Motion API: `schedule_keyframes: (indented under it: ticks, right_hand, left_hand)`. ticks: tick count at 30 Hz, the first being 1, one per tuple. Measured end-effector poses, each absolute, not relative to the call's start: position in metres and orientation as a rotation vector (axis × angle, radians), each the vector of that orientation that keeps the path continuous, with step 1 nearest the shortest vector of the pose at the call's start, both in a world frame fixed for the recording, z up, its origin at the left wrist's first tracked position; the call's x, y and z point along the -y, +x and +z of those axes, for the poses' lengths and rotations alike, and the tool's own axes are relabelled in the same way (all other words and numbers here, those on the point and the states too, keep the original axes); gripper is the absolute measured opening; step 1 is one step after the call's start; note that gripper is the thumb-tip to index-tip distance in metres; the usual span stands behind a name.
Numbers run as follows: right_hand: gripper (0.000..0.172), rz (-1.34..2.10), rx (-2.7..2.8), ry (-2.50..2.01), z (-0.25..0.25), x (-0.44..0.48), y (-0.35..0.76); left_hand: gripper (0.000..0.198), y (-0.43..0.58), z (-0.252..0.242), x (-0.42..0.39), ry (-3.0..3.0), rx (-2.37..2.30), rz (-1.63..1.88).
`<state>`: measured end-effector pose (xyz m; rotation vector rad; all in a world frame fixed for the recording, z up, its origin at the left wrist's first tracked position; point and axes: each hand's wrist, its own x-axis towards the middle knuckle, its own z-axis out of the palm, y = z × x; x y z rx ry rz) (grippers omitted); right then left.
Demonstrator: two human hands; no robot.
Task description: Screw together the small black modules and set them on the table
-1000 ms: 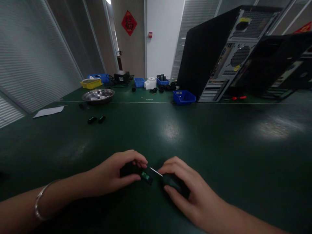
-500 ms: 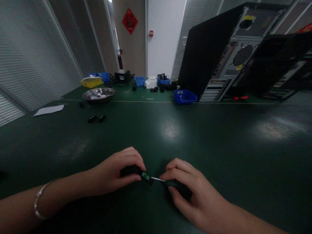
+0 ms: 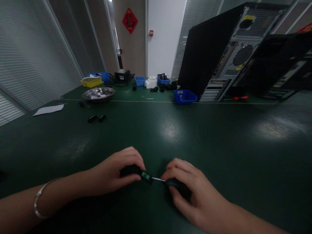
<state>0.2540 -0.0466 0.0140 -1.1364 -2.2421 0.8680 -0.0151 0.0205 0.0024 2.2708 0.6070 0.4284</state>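
My left hand [image 3: 126,165] is closed around a small black device with green markings or a green board [image 3: 146,176] on its upper face. Its far end sticks out past my thumb and fingers; the rest is hidden in my grip. In my right hand [image 3: 187,185] is a screwdriver [image 3: 172,183], its dark handle between thumb and fingers. The thin metal shaft points left, its tip at the device's right end. Whether the tip touches a screw is too small to tell. Both hands are low over the green table [image 3: 136,133].
Two similar small black pieces, a left one [image 3: 92,119] and a right one [image 3: 102,118], lie at mid-left. Behind them stand a metal bowl [image 3: 98,93], a yellow bin [image 3: 91,82] and a blue bin [image 3: 185,97]. A black computer case [image 3: 207,55] rises at back right.
My right hand and the screwdriver have shifted very slightly to the right. My left hand and the device stay nearly still.
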Motion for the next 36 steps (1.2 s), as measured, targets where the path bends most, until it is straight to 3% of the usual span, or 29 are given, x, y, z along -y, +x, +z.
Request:
schedule_keyframes:
  ticks: [36]
  right_hand:
    - [0.023,0.888,2.208,-1.099,0.0099,0.0453,0.2550]
  left_hand:
    - [0.016,-0.0122,0.0047,-0.0211,2.277,-0.598,0.439]
